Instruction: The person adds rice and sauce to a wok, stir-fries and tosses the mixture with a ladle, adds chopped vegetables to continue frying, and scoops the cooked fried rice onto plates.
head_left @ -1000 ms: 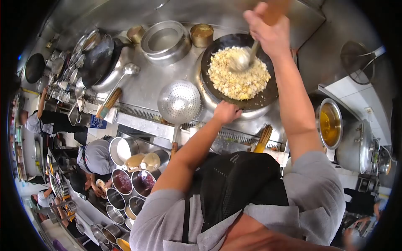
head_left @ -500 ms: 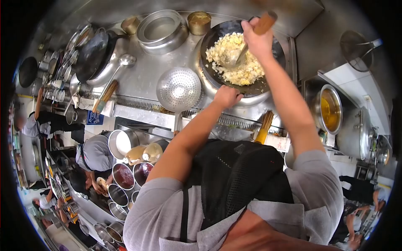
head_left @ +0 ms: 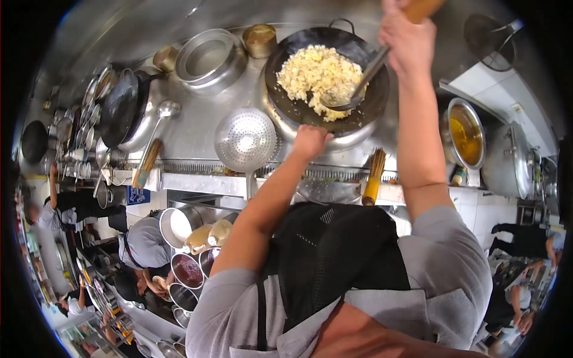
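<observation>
A black wok [head_left: 286,104] sits on the round burner, with yellow-white fried rice [head_left: 316,71] heaped over its far and left part. My left hand [head_left: 311,142] is closed at the wok's near rim, apparently round its handle, which the fingers hide. Above the wok's right side, my right hand [head_left: 409,42] grips a ladle [head_left: 373,70] by its shaft, below the wooden end. The ladle's bowl rests in the wok at the right edge of the rice, with some rice at it.
Left of the wok lies a perforated strainer [head_left: 245,140]; behind it stand metal pots [head_left: 209,59]. A bamboo brush [head_left: 374,179] is at the counter's near edge. On the right is a bowl of yellow liquid [head_left: 464,134]. A person in grey [head_left: 146,241] bends at the lower left.
The ladle and my right hand have moved right. The rice has shifted within the wok, and its far handle now shows. My left hand stays at the near rim.
</observation>
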A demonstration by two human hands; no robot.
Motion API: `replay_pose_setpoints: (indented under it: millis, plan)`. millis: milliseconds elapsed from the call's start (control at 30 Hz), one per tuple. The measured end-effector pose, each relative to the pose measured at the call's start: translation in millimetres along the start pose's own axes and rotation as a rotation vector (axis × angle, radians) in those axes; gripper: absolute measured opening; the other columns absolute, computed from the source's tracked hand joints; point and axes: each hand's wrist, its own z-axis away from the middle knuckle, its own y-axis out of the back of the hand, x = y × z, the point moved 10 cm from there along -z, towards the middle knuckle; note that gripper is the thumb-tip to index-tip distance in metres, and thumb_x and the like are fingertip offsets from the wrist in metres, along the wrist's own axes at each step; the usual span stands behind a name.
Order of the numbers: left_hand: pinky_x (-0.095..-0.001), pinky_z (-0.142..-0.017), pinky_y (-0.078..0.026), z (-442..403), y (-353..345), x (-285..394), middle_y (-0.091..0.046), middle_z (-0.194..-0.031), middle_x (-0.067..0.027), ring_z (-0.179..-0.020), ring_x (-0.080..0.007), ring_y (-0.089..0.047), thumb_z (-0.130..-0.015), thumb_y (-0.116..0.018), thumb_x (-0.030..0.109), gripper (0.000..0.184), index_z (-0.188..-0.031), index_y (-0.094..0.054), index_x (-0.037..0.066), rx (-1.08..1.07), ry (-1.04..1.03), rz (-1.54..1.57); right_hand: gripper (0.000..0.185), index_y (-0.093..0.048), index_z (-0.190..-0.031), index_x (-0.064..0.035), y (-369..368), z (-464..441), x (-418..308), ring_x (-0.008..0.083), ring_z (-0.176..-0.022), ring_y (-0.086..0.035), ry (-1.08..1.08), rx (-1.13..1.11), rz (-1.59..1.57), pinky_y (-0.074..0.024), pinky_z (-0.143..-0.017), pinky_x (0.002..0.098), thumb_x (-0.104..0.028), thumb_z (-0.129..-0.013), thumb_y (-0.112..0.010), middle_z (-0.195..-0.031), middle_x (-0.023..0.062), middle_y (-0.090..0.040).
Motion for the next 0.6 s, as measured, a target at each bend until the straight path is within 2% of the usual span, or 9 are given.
replay_pose_setpoints:
  millis: [67, 133, 167, 267, 333, 400, 467, 500, 600]
  plan:
    - [-0.0461, -0.077, -0.046, -1, 5, 3, -0.067, -0.074, -0.0131, -0.075, -0.0343, -0.064, -0.091, -0.060, 0.035, 0.034, -0.072, -0.065, 0.008, -0.053, 0.008, -0.019, 0.021, -0.054, -0.085, -0.0069, 21, 21, 17, 0.0069, -0.045, -0.042, -0.023, 0.150, 0.147, -0.0328, -0.042, 0.0236, -0.016, -0.088, -0.073, -0.059, -0.0021, -0.048]
    - [-0.0472, -0.073, -0.047, 0, 1, 5, -0.066, -0.071, -0.0144, -0.070, -0.0361, -0.064, -0.091, -0.059, 0.035, 0.035, -0.070, -0.064, 0.008, -0.047, -0.030, -0.027, 0.023, -0.054, -0.085, -0.0065, 15, 21, 106, 0.0073, -0.046, -0.044, 0.023, 0.140, 0.230, -0.0343, -0.042, 0.0234, -0.017, -0.087, -0.074, -0.059, -0.0021, -0.049]
    - [-0.0473, -0.073, -0.047, -2, -1, 4, -0.066, -0.070, -0.0148, -0.069, -0.0364, -0.064, -0.091, -0.059, 0.035, 0.035, -0.070, -0.064, 0.007, -0.059, -0.025, -0.043, 0.024, -0.053, -0.082, -0.0064, 1, 10, 124, 0.0074, -0.046, -0.046, -0.035, -0.002, 0.025, -0.0352, -0.043, 0.0234, -0.018, -0.087, -0.074, -0.059, -0.0018, -0.050]
    - [-0.0462, -0.074, -0.047, -2, -4, 0, -0.067, -0.070, -0.0144, -0.071, -0.0347, -0.065, -0.092, -0.057, 0.037, 0.037, -0.071, -0.066, 0.008, -0.095, -0.017, -0.090, 0.025, -0.053, -0.080, -0.0066, 17, -24, 64, 0.0069, -0.046, -0.044, -0.117, 0.067, -0.059, -0.0344, -0.043, 0.0234, -0.019, -0.087, -0.074, -0.057, -0.0025, -0.049]
    - [-0.0449, -0.076, -0.047, -6, -2, 0, -0.068, -0.072, -0.0135, -0.073, -0.0327, -0.067, -0.092, -0.056, 0.039, 0.038, -0.073, -0.069, 0.009, -0.101, -0.001, -0.111, 0.024, -0.054, -0.078, -0.0077, 49, -32, 12, 0.0070, -0.042, -0.039, 0.005, 0.152, -0.006, -0.0312, -0.041, 0.0232, -0.019, -0.088, -0.073, -0.057, -0.0046, -0.045]
    - [-0.0472, -0.074, -0.047, -6, 3, 4, -0.066, -0.069, -0.0158, -0.069, -0.0363, -0.064, -0.092, -0.057, 0.035, 0.038, -0.069, -0.065, 0.006, -0.077, -0.026, -0.086, 0.022, -0.053, -0.079, -0.0075, 65, -11, 21, 0.0085, -0.041, -0.039, 0.041, 0.306, 0.072, -0.0315, -0.040, 0.0239, -0.017, -0.089, -0.071, -0.057, -0.0034, -0.046]
    - [-0.0476, -0.074, -0.047, -1, -1, 5, -0.065, -0.068, -0.0160, -0.069, -0.0363, -0.064, -0.092, -0.057, 0.036, 0.038, -0.069, -0.065, 0.006, -0.049, -0.048, -0.078, 0.022, -0.052, -0.082, -0.0064, 51, -5, 113, 0.0097, -0.042, -0.041, -0.063, 0.251, 0.006, -0.0333, -0.041, 0.0250, -0.016, -0.089, -0.070, -0.057, -0.0020, -0.046]
    - [-0.0469, -0.074, -0.047, -3, -6, 3, -0.067, -0.070, -0.0150, -0.070, -0.0344, -0.065, -0.092, -0.056, 0.037, 0.038, -0.072, -0.067, 0.008, -0.077, -0.035, -0.093, 0.025, -0.051, -0.086, -0.0054, 37, -19, 128, 0.0096, -0.044, -0.043, -0.112, 0.138, -0.119, -0.0345, -0.041, 0.0255, -0.018, -0.088, -0.072, -0.059, -0.0006, -0.047]
    - [-0.0456, -0.075, -0.046, -11, -5, 2, -0.068, -0.073, -0.0146, -0.074, -0.0325, -0.066, -0.093, -0.054, 0.039, 0.039, -0.074, -0.068, 0.009, -0.135, -0.023, -0.144, 0.025, -0.051, -0.088, -0.0048, 33, -53, 63, 0.0090, -0.044, -0.042, -0.141, 0.133, -0.061, -0.0343, -0.040, 0.0255, -0.019, -0.088, -0.072, -0.059, -0.0012, -0.047]
